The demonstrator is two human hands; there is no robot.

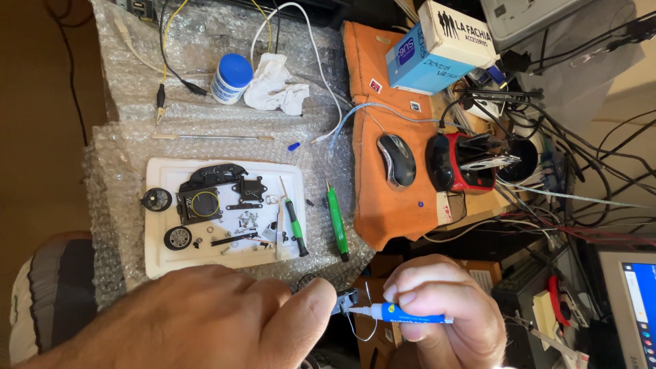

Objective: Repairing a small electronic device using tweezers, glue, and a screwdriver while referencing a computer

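My left hand (205, 318) fills the lower left and pinches a small dark plastic part (347, 299) between thumb and fingers. My right hand (437, 307) grips a small blue tube with a thin white nozzle (400, 313); the nozzle tip touches the dark part. A thin wire loops below the part. Beyond the hands, a white tray (158, 260) holds several small black parts, two little wheels (156, 199) and screws.
Two green-handled screwdrivers (337, 222) lie by the tray on bubble wrap (123, 102). A blue-capped jar (230, 77) and crumpled tissue sit farther back. An orange cloth (369, 102) carries a computer mouse (396, 159). Boxes, a red-and-black holder and tangled cables crowd the right.
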